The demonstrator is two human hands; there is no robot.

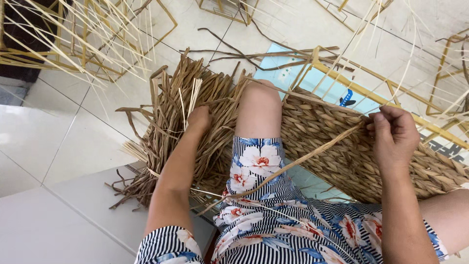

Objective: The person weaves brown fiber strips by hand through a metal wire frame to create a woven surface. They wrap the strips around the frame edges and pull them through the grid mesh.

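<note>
My left hand (198, 121) reaches down into a pile of dried brown straw strands (166, 127) on the floor, fingers buried among them, so its grip is hidden. My right hand (393, 137) pinches the end of a long flat straw strand (298, 161) at the top edge of a woven straw panel (332, 142). The strand runs diagonally down across my lap. The panel is braided onto a yellow metal frame (371, 93) that leans against my legs. My knee (259, 105) rises between the two hands.
Other yellow wire frames with pale reed strips (73, 39) stand at the upper left and along the top and right edges. A light blue sheet (278, 68) lies under the frame. The floor is white tile (58, 146).
</note>
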